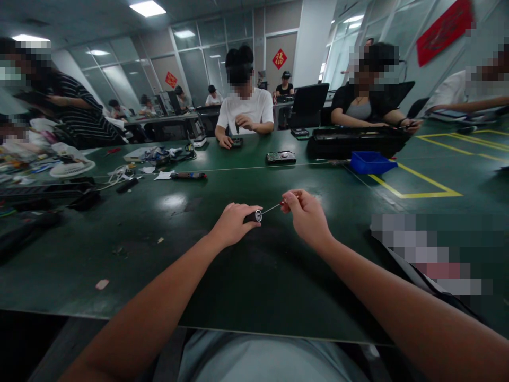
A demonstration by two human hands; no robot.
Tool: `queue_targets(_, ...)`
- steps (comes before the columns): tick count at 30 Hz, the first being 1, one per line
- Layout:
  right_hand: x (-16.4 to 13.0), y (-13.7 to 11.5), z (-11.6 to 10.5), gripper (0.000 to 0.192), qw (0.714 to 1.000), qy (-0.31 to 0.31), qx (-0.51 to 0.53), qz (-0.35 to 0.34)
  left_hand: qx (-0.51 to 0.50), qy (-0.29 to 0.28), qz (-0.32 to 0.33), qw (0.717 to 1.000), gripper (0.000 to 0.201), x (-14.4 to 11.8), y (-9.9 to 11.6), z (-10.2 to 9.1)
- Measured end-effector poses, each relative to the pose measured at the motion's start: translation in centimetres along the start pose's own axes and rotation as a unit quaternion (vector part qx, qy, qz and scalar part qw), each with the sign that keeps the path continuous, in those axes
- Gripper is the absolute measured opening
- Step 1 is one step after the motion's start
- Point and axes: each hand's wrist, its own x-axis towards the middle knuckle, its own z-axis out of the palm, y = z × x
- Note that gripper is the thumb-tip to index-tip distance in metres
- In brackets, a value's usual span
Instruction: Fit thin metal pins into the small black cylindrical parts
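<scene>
One black cylinder (253, 216) with a white-ringed end is pinched by slightly parted left fingers (251, 226), a thin silvery red-ended rod (271, 209) by closely pressed right fingers (293, 202).

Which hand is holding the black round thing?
The left hand: it grips a dark cylinder with a pale-ringed end. The right hand instead pinches the reddish end of a thin rod.
</scene>
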Motion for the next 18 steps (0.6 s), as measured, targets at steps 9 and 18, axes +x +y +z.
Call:
queue_targets(9, -0.28, -0.26, -0.10, 0.022, 0.989, -0.031, -0.122, -0.079, 0.035, -0.024, 0.002, 0.999, 0.042, -0.02, -0.17, 0.44)
queue_targets(18, -0.07, -0.14, -0.73, 0.023, 0.989, 0.005, -0.120, -0.084, 0.003, -0.005, -0.001, 1.000, 0.035, 0.14, 0.15, -0.05)
